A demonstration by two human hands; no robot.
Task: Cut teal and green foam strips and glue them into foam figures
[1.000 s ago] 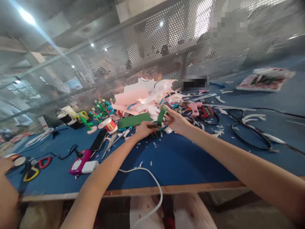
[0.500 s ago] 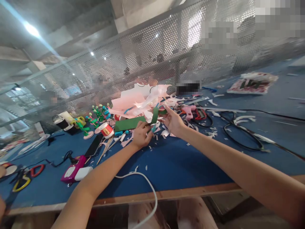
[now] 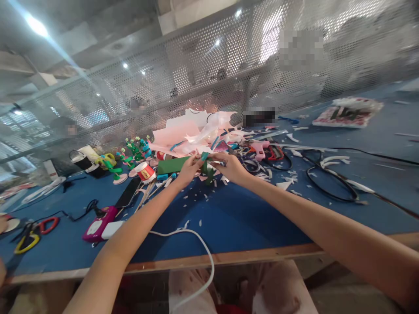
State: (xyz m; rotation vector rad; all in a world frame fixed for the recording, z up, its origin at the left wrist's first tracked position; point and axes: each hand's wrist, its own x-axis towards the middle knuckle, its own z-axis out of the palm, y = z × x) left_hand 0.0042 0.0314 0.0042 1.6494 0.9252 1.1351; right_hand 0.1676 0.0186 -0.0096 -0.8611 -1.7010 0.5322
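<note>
Both my arms reach out over a blue work table [image 3: 248, 218]. My left hand [image 3: 189, 168] and my right hand [image 3: 229, 165] meet over a green paper strip [image 3: 208, 169], each pinching it with closed fingers. A teal scrap [image 3: 204, 155] sticks up between them at my left fingertips. A longer green paper piece [image 3: 173, 165] lies just left of my left hand. Behind the hands rises a heap of pink and white paper cuttings [image 3: 193, 133].
A pink glue gun [image 3: 260, 148] and black cables [image 3: 330, 183] lie to the right. A red-and-white paper cup [image 3: 145, 172], small green paper figures [image 3: 131, 152], a phone [image 3: 128, 192], a pink device [image 3: 98, 223] and scissors [image 3: 31, 233] lie left. A perforated metal screen [image 3: 209, 74] backs the table. White scraps are scattered about.
My hands have come together; the green strip that stood up in my right hand now hangs low between both hands. The view shifted slightly.
</note>
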